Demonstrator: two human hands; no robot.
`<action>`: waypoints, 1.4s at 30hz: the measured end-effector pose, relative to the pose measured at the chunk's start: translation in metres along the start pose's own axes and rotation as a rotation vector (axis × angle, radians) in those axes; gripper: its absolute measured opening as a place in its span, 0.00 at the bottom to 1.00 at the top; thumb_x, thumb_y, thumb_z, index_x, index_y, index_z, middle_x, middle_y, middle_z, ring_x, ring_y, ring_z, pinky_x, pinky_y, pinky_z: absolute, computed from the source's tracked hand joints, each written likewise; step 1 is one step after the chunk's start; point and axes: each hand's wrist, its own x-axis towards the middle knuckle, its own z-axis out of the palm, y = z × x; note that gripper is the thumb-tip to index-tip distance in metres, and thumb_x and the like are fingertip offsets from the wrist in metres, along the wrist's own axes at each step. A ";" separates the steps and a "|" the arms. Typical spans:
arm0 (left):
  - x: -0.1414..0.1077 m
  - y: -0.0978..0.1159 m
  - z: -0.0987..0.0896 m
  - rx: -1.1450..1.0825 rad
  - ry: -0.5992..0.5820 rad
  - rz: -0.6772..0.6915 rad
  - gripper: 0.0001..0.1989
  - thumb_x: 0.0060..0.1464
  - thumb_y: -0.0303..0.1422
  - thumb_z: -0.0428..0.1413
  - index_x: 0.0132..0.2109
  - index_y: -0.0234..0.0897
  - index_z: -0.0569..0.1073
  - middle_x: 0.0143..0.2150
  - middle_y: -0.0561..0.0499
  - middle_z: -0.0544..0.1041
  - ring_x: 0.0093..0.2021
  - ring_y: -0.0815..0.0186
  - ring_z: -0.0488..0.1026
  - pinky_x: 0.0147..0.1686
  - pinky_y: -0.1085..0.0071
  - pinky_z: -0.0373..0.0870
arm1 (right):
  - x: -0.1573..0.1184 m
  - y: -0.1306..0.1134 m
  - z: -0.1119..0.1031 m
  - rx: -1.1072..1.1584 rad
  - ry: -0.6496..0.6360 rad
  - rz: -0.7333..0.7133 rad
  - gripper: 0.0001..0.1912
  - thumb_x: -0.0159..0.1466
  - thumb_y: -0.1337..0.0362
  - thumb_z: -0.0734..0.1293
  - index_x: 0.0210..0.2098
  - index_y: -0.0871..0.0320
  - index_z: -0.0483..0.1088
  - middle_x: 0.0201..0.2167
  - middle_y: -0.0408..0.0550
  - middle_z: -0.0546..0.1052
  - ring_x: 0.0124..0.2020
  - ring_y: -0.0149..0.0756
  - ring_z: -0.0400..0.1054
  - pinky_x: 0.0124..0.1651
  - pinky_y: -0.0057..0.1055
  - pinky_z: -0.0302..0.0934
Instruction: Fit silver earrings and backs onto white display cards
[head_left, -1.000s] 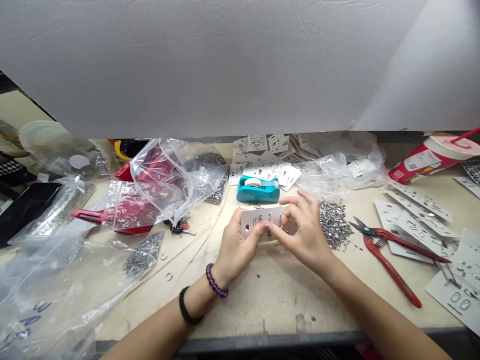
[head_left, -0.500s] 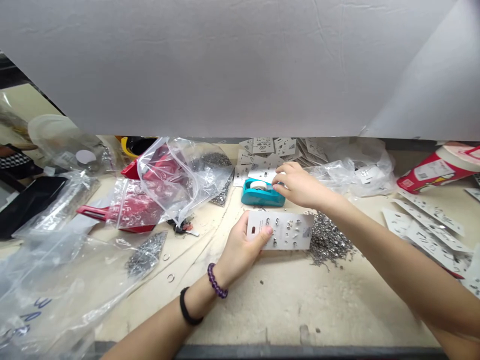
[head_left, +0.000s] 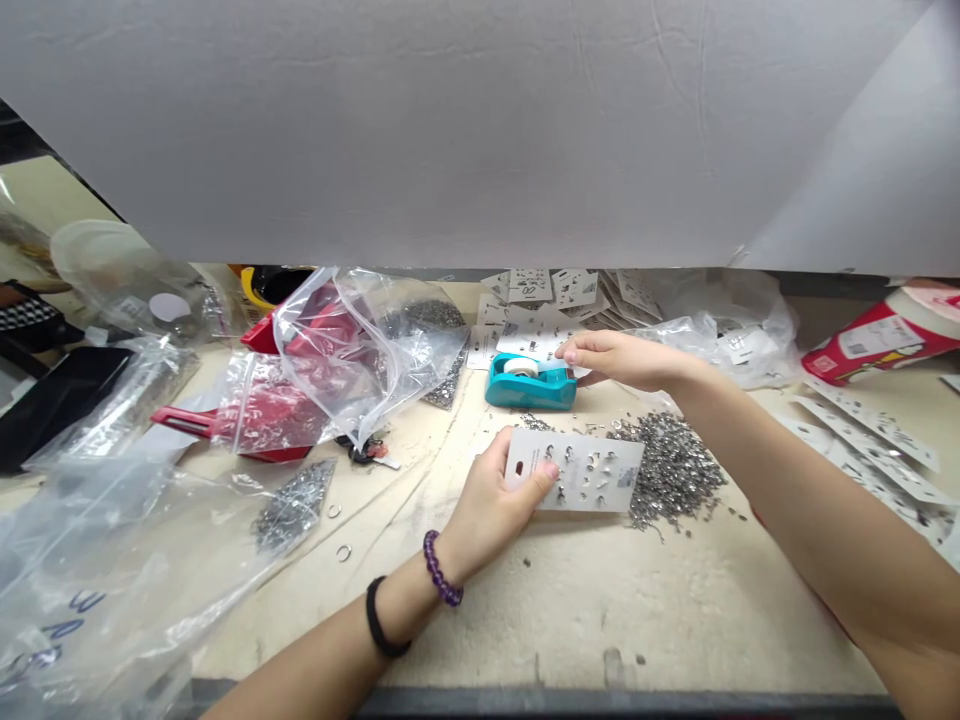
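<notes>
Within left hand [head_left: 495, 503], white card [head_left: 580, 475]

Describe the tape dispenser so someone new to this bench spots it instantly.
On the cream table, look toward the back middle, where white cards lie piled. Just in front of them, by the right hand's fingertips, sits the tape dispenser. It is teal with a pale roll, unlike the white cards and grey metal bits nearby.
</notes>
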 end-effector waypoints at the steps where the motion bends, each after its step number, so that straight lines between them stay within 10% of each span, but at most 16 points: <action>1: 0.000 0.000 0.000 0.000 0.000 -0.003 0.15 0.51 0.40 0.54 0.43 0.37 0.64 0.37 0.50 0.74 0.33 0.68 0.70 0.31 0.72 0.67 | -0.002 0.001 -0.001 0.030 -0.013 -0.001 0.11 0.61 0.58 0.58 0.31 0.56 0.68 0.41 0.50 0.71 0.43 0.38 0.66 0.40 0.33 0.66; 10: -0.001 -0.001 0.000 0.005 0.004 -0.024 0.15 0.50 0.40 0.55 0.42 0.37 0.65 0.38 0.50 0.74 0.34 0.67 0.71 0.30 0.72 0.68 | -0.023 -0.005 -0.001 -0.432 0.295 0.108 0.14 0.61 0.54 0.56 0.30 0.57 0.65 0.37 0.52 0.72 0.36 0.40 0.68 0.37 0.37 0.62; 20: -0.002 0.001 0.002 0.019 -0.018 -0.046 0.15 0.50 0.41 0.54 0.43 0.38 0.65 0.34 0.52 0.74 0.32 0.67 0.71 0.33 0.69 0.68 | -0.024 0.005 0.016 -0.145 0.290 0.186 0.21 0.61 0.47 0.55 0.26 0.58 0.64 0.31 0.54 0.73 0.27 0.36 0.68 0.21 0.31 0.65; 42: -0.004 0.007 0.003 0.004 -0.036 -0.051 0.14 0.50 0.39 0.54 0.41 0.35 0.65 0.39 0.47 0.74 0.38 0.63 0.71 0.39 0.66 0.68 | -0.025 0.029 0.026 0.568 0.349 0.065 0.07 0.60 0.67 0.62 0.25 0.57 0.66 0.30 0.46 0.76 0.35 0.34 0.73 0.45 0.36 0.68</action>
